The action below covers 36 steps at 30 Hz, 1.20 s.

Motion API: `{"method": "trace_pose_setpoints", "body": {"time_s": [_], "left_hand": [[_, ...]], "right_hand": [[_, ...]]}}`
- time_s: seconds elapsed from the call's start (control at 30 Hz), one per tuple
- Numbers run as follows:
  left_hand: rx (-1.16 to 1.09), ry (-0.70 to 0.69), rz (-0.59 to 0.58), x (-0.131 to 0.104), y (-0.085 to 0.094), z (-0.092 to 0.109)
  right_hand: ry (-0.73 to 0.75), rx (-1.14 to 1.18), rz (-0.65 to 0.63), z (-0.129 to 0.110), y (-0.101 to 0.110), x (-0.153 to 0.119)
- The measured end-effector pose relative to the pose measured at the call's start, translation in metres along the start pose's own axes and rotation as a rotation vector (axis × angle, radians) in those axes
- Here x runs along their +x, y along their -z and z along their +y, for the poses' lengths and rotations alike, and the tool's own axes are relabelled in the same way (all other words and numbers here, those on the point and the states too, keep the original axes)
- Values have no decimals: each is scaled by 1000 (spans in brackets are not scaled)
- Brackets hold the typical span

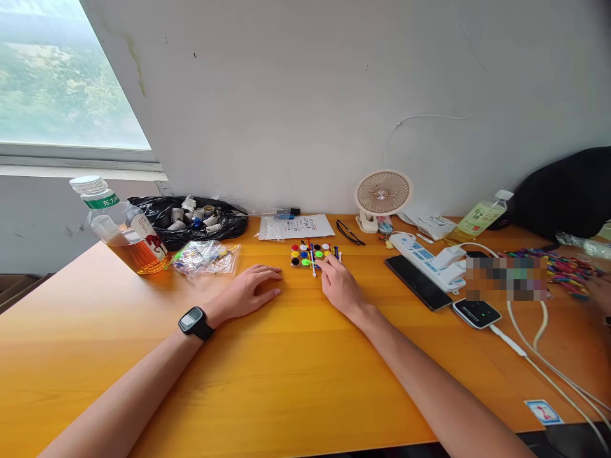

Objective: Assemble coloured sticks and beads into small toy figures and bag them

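Observation:
My left hand [248,291], with a black watch on the wrist, lies on the wooden table with its fingers apart and nothing in it. Small round pieces in red, white, blue, yellow, green and black [300,255] stand in rows near the middle of the table. My right hand [340,285] rests at their right side, fingers bent. Its fingertips are beside a white arrow-shaped stick [314,264]; whether they grip it is too small to tell. More thin coloured sticks [337,254] show just behind the right hand.
Left: tilted bottle [136,238], clear plastic bag [207,257], black bag of scraps [191,219]. Behind: paper sheet [310,227], black glasses [350,233], fan [383,193]. Right: phone [417,282], power strip [422,259], white-cased device [476,313], cables, coloured bundle [570,273].

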<state>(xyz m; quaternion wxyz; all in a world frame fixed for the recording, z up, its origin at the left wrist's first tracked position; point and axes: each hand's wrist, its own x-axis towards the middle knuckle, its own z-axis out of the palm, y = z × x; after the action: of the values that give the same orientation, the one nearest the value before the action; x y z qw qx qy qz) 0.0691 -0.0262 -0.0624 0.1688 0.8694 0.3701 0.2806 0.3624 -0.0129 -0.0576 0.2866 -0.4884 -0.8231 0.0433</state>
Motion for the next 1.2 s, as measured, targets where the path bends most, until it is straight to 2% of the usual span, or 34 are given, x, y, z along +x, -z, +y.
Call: {"method": "trace_pose_setpoints", "body": {"time_s": [0.33, 0.5, 0.57, 0.83, 0.97, 1.13, 1.2], "left_hand": [[-3, 5, -3, 0, 0, 1], [9, -5, 6, 0, -2, -1], [8, -6, 11, 0, -2, -1], [19, 4, -64, -2, 7, 6], [21, -16, -64, -3, 9, 8], [14, -42, -72, -2, 10, 11], [-21, -25, -41, -1, 9, 13]], "right_hand": [[17, -14, -2, 0, 0, -1], [31, -31, 81, -7, 3, -2], [33, -1, 92, -10, 4, -3], [93, 135, -2, -17, 8, -4], [102, 191, -45, -18, 10, -4], [134, 229, 22, -18, 11, -4], [144, 288, 22, -20, 11, -4]]}}
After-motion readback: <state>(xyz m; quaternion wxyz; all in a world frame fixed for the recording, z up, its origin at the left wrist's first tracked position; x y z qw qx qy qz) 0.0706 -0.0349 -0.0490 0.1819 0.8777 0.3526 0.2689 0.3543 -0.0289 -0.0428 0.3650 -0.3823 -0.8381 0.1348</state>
